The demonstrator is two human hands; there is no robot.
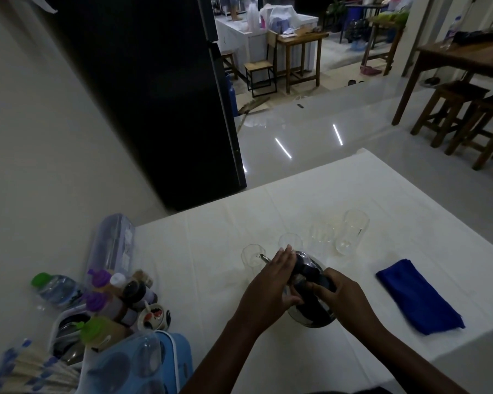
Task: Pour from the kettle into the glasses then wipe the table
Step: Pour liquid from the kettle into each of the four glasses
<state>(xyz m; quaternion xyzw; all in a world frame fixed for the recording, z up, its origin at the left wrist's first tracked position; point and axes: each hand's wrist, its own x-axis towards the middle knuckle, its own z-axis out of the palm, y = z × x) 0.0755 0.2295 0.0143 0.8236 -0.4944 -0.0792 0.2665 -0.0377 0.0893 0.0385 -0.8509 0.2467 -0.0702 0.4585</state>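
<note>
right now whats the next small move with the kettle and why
Probably tip the kettle a little further: its spout is already at the rim of the nearest glass, the right hand has the handle and the left hand steadies it.

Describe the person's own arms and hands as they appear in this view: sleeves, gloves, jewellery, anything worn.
Both forearms are bare as far as the bottom edge of the frame; no sleeves show. The left hand and right hand wear no gloves, and no rings, watch or bracelet can be made out in the dim light. Pale fingernail tips show on the left hand's fingers.
</note>
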